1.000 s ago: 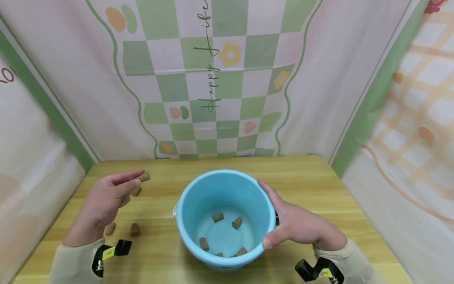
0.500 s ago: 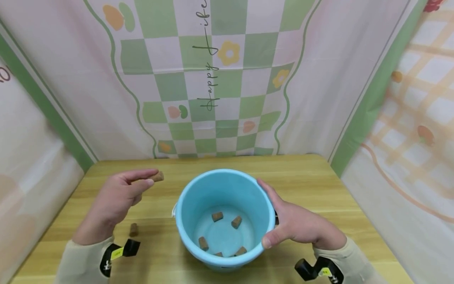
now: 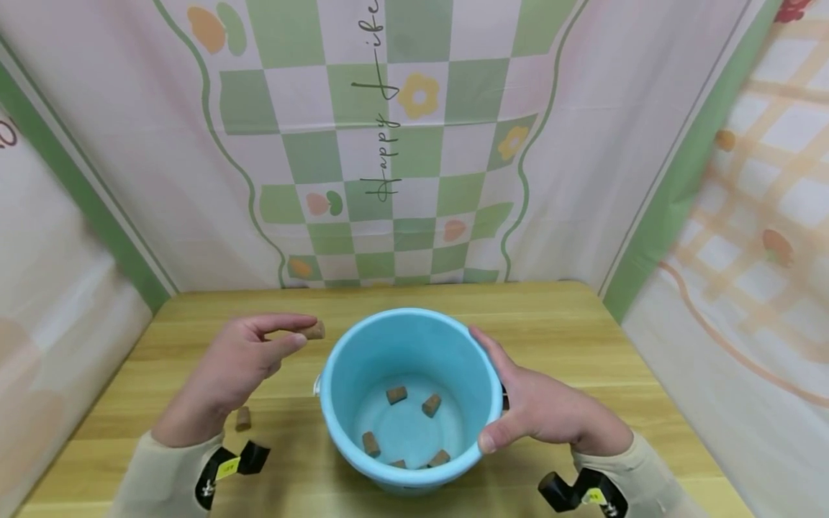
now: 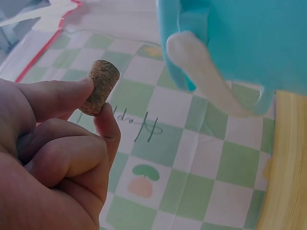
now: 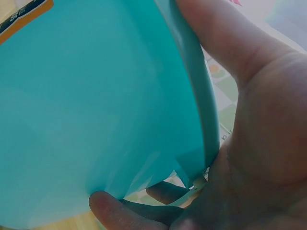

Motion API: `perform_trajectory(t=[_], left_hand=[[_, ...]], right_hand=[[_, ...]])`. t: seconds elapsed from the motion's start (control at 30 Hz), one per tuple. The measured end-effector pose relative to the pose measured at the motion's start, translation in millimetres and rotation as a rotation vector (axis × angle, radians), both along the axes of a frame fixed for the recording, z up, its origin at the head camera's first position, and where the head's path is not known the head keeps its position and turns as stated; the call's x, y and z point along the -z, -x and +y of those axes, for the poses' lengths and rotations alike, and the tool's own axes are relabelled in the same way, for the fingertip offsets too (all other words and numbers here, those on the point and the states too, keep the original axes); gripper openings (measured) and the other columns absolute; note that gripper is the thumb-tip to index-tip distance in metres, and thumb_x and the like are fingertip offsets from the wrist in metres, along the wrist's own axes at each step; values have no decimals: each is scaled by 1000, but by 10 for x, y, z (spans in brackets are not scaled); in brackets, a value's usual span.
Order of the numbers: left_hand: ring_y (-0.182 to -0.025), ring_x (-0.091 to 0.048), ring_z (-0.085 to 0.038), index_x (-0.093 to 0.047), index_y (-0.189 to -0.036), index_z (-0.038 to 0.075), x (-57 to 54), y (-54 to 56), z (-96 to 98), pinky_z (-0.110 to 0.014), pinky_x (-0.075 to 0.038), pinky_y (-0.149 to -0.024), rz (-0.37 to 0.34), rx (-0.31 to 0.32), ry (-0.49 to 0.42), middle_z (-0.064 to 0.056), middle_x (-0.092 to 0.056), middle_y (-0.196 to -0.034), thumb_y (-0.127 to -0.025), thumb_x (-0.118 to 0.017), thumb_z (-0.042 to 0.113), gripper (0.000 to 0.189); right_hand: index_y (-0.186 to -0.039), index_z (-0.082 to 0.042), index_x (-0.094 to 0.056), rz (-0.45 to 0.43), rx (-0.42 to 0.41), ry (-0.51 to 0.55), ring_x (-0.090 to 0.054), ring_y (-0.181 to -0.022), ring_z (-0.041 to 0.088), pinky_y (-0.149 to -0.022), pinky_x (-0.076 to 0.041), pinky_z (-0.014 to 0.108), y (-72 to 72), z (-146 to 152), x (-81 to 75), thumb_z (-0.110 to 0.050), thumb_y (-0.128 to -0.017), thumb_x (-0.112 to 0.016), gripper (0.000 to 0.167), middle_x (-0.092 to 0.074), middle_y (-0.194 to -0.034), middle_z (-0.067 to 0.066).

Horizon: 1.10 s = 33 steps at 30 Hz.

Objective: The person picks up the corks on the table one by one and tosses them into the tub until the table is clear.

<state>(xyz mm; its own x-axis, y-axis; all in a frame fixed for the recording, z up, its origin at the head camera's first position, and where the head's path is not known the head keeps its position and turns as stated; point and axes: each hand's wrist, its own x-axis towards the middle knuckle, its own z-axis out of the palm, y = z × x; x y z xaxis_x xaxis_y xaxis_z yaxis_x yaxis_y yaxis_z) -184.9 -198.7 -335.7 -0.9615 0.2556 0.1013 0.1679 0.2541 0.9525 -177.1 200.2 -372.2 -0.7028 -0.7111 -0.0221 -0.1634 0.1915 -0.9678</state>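
Note:
Between thumb and forefinger, my left hand (image 3: pixel 242 360) pinches a cork (image 4: pixel 100 86) by its sides, held up left of the bucket's rim. My right hand (image 3: pixel 550 406) grips the right side of a light blue bucket (image 3: pixel 329 410), thumb and forefinger at the rim. In the right wrist view, other fingers (image 5: pixel 120 213) press on the bucket's outer wall. Several corks lie scattered on the bucket's floor, among them one cork (image 3: pixel 432 405) right of the middle. Another cork (image 3: pixel 242 419) stands on the table beside my left wrist.
The wooden table (image 3: pixel 557 316) ends at a printed cloth backdrop (image 3: pixel 414 151), with more cloth on both sides. A white handle (image 4: pixel 206 72) hangs at the bucket's left side. Part of a dark object shows between the bucket and my right hand.
My left hand has moved right with the cork, nearer the bucket. Two corks seen on the table earlier are now covered by that hand and forearm. The right hand and bucket stay put.

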Motion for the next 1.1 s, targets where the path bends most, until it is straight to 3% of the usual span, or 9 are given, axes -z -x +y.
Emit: perform_trajectory(t=[0.33, 0.73, 0.83, 0.97, 1.1], left_hand=[[-41, -24, -9, -72, -121, 8, 10, -40, 104, -21, -23, -39, -1, 17, 34, -9, -71, -114, -98, -67, 23, 28], [-50, -26, -12, -72, -122, 11, 47, -48, 208, -23, -25, -47, -44, 29, 46, -6, -72, -113, -97, -69, 25, 29], [-64, -41, -12, -72, -122, 11, 56, -45, 221, -24, -34, -56, -28, 41, 65, -6, -70, -116, -96, -70, 25, 30], [-66, -48, -11, -72, -122, 10, 63, -37, 228, -24, -39, -58, -19, 62, 68, -6, -71, -112, -96, -69, 24, 30], [-51, -34, -9, -72, -123, 10, 61, -26, 243, -22, -31, -49, -34, 69, 71, -7, -68, -97, -96, -70, 25, 31]], right_hand=[[-157, -36, 7, -7, -3, 9, -48, -121, 44, -90, -49, 51, -2, 0, 9, -11, -75, -89, 129, -32, -150, 21], [-157, -38, 7, -12, 2, 0, -49, -121, 42, -92, -49, 51, -9, -5, -2, -6, -73, -89, 131, -32, -151, 17], [-157, -36, 8, -3, 0, 6, -49, -120, 44, -91, -49, 52, -8, 0, 8, -7, -74, -88, 131, -32, -150, 20], [-157, -35, 8, 5, -6, 13, -49, -119, 45, -90, -49, 52, -6, 4, 19, -8, -74, -88, 130, -32, -149, 23], [-157, -36, 9, -4, -4, 7, -50, -120, 42, -91, -49, 52, -10, -1, 10, -8, -74, -88, 130, -32, -150, 21]])
